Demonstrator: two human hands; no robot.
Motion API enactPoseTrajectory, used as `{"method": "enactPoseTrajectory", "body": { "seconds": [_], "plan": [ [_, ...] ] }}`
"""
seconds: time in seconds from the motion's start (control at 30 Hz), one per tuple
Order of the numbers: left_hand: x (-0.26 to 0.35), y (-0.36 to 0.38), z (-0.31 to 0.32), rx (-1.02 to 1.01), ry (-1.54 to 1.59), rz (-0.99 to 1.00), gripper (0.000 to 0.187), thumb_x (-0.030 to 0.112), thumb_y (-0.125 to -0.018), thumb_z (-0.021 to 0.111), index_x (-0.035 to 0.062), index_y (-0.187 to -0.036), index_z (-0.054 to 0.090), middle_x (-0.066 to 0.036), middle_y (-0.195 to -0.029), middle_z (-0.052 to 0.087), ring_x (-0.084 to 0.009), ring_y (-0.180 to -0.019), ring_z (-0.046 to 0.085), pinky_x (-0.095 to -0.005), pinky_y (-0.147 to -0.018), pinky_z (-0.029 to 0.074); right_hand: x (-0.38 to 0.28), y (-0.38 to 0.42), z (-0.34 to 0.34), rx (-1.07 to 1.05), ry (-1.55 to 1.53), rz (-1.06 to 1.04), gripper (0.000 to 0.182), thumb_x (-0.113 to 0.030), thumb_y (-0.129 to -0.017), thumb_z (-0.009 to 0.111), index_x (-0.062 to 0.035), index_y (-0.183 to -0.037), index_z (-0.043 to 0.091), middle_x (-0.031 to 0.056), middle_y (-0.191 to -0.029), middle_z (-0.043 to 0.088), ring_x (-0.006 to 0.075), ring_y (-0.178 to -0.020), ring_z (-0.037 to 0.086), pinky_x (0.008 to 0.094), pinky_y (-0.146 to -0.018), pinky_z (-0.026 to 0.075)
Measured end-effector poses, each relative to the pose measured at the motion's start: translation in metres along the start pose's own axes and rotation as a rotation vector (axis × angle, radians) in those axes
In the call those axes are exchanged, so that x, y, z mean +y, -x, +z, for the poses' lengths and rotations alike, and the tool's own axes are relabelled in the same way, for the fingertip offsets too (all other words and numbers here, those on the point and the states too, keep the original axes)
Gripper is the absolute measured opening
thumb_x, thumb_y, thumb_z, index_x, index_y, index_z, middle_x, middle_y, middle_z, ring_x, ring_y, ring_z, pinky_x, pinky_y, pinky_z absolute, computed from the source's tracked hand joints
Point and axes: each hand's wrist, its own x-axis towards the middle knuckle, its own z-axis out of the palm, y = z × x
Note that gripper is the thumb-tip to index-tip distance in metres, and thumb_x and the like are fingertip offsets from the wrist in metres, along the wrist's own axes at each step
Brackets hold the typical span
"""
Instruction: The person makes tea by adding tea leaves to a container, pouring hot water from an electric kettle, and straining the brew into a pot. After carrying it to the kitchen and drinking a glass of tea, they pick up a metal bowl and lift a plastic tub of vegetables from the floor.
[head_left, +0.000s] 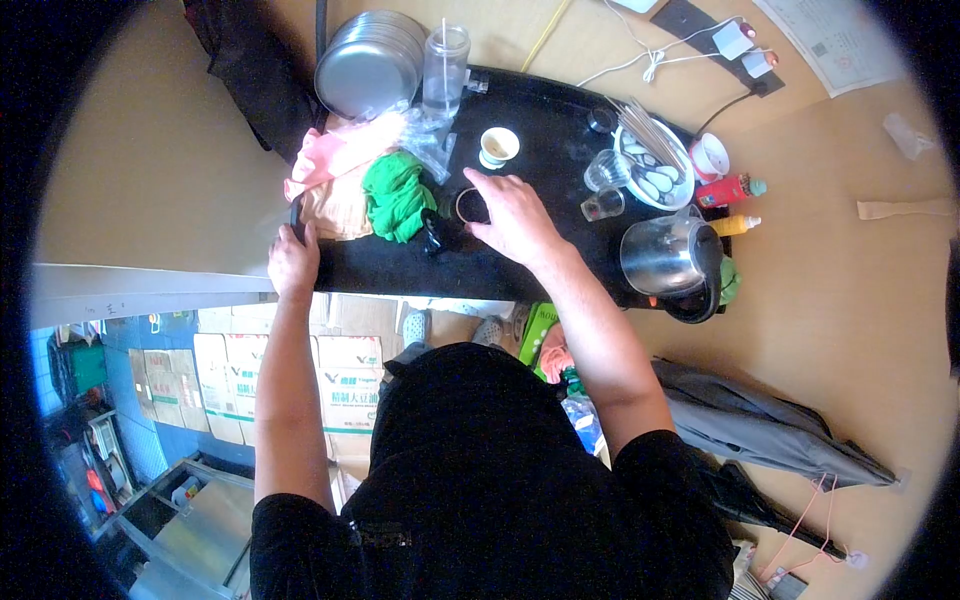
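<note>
At the left end of the black table (400, 275), my left hand (292, 264) is closed on a narrow dark thing (297, 213), whose kind I cannot make out. My right hand (517, 215) reaches over the table, thumb and fingers curved around a dark round thing with a thin pale rim (463, 207). A small white paper cup (498, 147) stands just beyond these fingers. To their left lie a bunched green cloth (397, 195), a small black item (432, 230), a pink cloth (340, 155) and a folded beige cloth (338, 208).
Stacked metal plates (370, 65) and a clear tumbler with a straw (446, 70) stand at the back left. On the right are a metal kettle (660, 255), a white basin of utensils (665, 180), clear glasses (603, 205), a red bottle (725, 190) and a yellow bottle (735, 225).
</note>
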Motion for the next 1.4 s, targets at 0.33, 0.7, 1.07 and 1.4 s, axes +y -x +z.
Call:
{"method": "enactPoseTrajectory", "body": {
  "seconds": [0.33,0.7,1.07,1.4],
  "plan": [
    [0.01,0.0,-0.014,-0.079,-0.001,-0.053,0.052,0.054,-0.098,0.055,0.0026,-0.098,0.058,-0.024,-0.087,0.07,-0.0425,-0.086,0.069,-0.053,-0.076,0.056,-0.003,0.002,-0.023,0.239,-0.191,-0.006,0.077,-0.024,-0.074,0.086,-0.0026,-0.139,0.052,0.0207,-0.113,0.069,0.0373,-0.105,0.065,0.0447,-0.097,0.052],
    [0.011,0.001,-0.014,-0.061,0.004,-0.057,0.052,0.054,-0.097,0.056,0.0023,-0.096,0.058,-0.024,-0.085,0.07,-0.043,-0.086,0.069,-0.0534,-0.075,0.056,0.025,0.003,-0.016,0.297,-0.792,0.496,0.075,-0.027,-0.077,0.089,0.0027,-0.135,0.053,0.0172,-0.109,0.073,0.0227,-0.097,0.071,0.0346,-0.086,0.056],
    [0.002,0.0,-0.004,-0.059,-0.014,-0.014,0.056,0.058,-0.099,0.051,0.0022,-0.104,0.057,-0.025,-0.086,0.069,-0.0436,-0.084,0.07,-0.054,-0.073,0.056,0.021,0.008,-0.039,0.31,-1.153,0.653,0.073,-0.021,-0.082,0.086,0.0083,-0.137,0.047,0.0163,-0.106,0.071,0.0197,-0.097,0.067,0.0313,-0.085,0.052],
    [0.0,0.0,0.0,-0.055,-0.009,-0.018,0.056,0.058,-0.099,0.051,0.0027,-0.103,0.057,-0.026,-0.085,0.069,-0.0441,-0.083,0.07,-0.0549,-0.073,0.056,0.012,0.007,-0.055,0.343,-1.122,0.617,0.072,-0.02,-0.082,0.086,0.0089,-0.135,0.047,0.0174,-0.106,0.071,0.0201,-0.096,0.068,0.0308,-0.087,0.053]
  ]
}}
